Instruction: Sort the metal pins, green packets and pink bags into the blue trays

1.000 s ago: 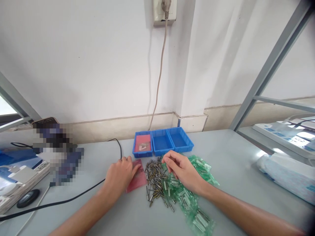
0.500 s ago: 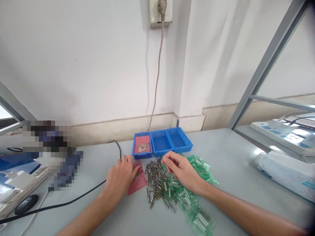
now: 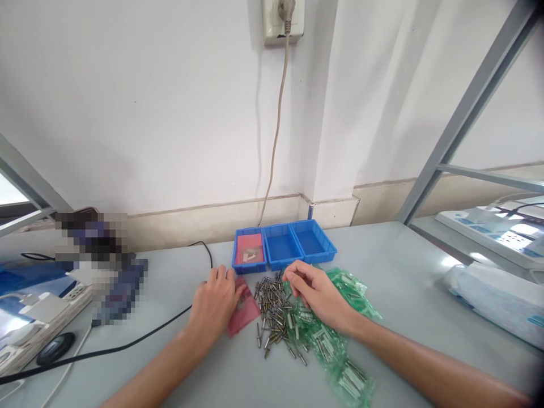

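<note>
My left hand [image 3: 213, 306] lies flat on the grey table, fingers spread over the edge of a small red bag [image 3: 244, 314]. My right hand [image 3: 317, 294] hovers over a heap of small metal pins [image 3: 274, 317], its fingers curled in a pinch near the top of the heap; what they hold, if anything, is too small to make out. Under and to the right of that hand lies a strip of green plastic bags [image 3: 335, 345] with parts inside. Behind the pins stand three joined blue trays [image 3: 283, 246]; the left one holds a red bag with a few pieces.
A black cable [image 3: 127, 343] runs across the table at the left towards a power strip [image 3: 38, 314]. A grey cord [image 3: 276, 130] hangs from a wall socket. A metal frame [image 3: 463, 119] and a wrapped white pack [image 3: 497, 303] stand at the right.
The view has shifted slightly. Both hands stay in nearly the same spots, the left on the red bag, the right over the pins.
</note>
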Demonstrator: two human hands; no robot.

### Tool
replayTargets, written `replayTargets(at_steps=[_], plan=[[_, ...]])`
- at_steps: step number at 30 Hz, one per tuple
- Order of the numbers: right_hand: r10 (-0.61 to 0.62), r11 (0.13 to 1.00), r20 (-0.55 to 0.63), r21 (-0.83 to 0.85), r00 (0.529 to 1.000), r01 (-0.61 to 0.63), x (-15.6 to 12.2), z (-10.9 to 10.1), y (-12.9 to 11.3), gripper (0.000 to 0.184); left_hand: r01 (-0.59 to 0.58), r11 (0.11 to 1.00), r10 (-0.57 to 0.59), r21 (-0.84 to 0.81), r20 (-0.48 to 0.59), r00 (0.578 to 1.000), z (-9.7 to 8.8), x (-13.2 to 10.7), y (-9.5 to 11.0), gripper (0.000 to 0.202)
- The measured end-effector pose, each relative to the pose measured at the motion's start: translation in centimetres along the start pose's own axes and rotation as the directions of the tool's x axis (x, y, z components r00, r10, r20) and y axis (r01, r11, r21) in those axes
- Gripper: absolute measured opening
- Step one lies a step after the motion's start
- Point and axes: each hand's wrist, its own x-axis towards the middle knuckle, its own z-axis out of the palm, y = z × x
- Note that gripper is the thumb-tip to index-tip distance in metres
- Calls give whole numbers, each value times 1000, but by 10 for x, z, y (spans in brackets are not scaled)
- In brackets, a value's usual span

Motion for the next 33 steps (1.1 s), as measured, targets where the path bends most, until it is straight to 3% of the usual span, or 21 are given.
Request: replayTargets(at_steps=[6, 19, 22, 26, 30, 33], plan=[[-8, 1000, -13, -15, 1000, 7, 0, -2, 2, 30, 9, 1000, -9, -18, 1, 1000, 4, 1, -1, 30], [-18, 999, -20, -49, 1000, 17, 2, -3, -1, 33, 16, 994, -1, -107, 136, 991, -9, 3, -6, 32], [-26, 998, -22, -62, 999, 24, 2, -3, -2, 32, -14, 995, 23, -100, 84, 996, -16, 3, -7, 33], [-82, 992, -49, -103, 995, 77, 2, -3, -6, 33, -25, 983, 13, -179, -70, 997, -18, 4, -8, 34], [-118, 984, -23, -138, 993, 114, -1, -3, -12, 33, -20, 889, -64, -458, -165, 984, -8, 3, -6, 39], [-152, 978, 68, -136, 986, 160, -5, -2, -17, 30, -45, 691, -147, -722, -201, 968, 1, 2, 2, 46]])
